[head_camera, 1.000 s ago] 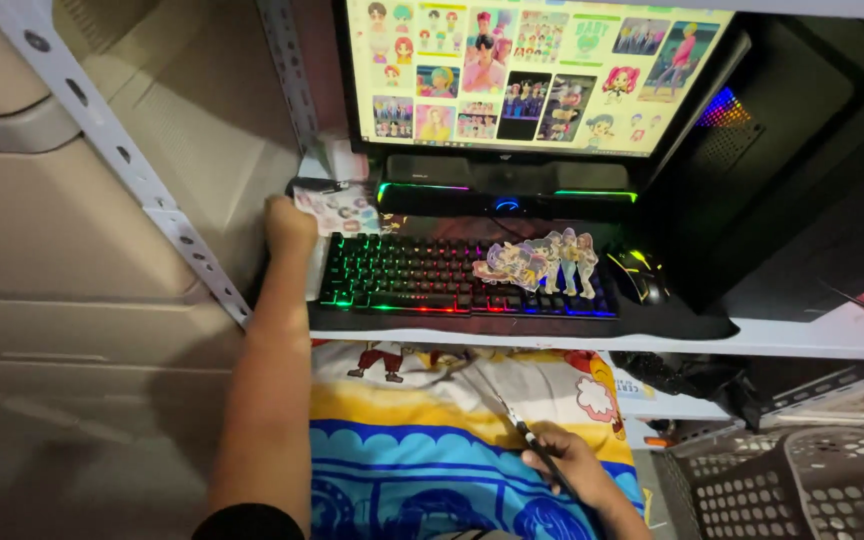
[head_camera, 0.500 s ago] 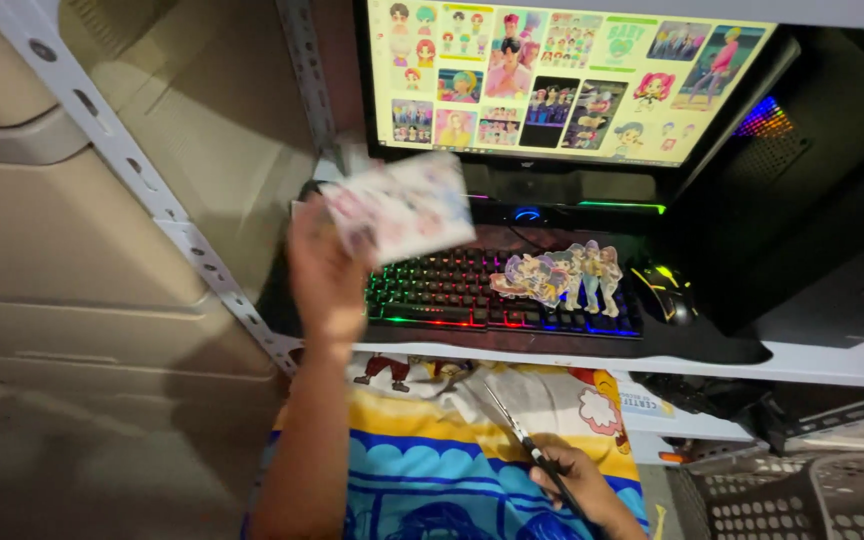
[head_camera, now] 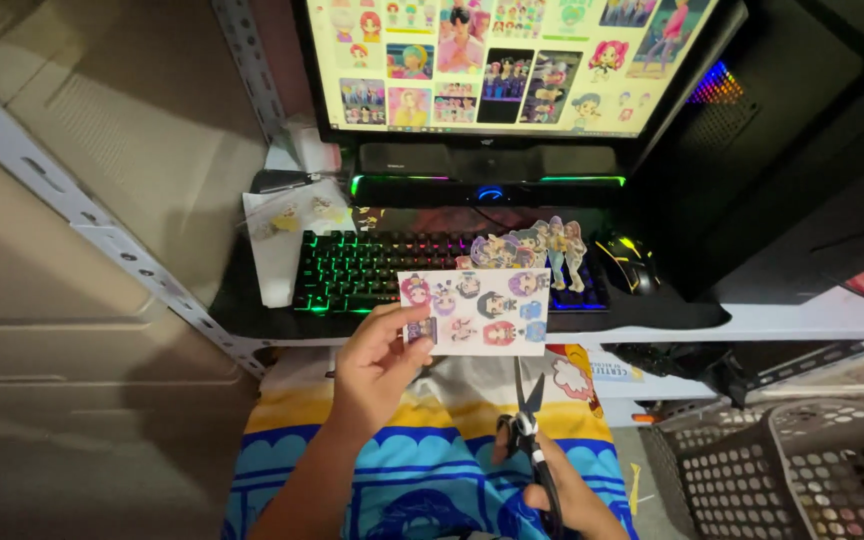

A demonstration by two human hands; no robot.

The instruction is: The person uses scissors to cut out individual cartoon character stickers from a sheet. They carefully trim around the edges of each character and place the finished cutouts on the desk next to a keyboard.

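My left hand (head_camera: 377,365) pinches a printed sticker sheet (head_camera: 475,311) by its lower left corner, holding it up just in front of the backlit keyboard (head_camera: 382,270). My right hand (head_camera: 567,500) is wrapped round the handles of a pair of scissors (head_camera: 525,420), blades pointing up at the sheet's bottom edge and nearly closed. I judge this the start of a cut: next the blades must open and meet the edge between two figures. Cut-out figures (head_camera: 537,250) lie on the keyboard.
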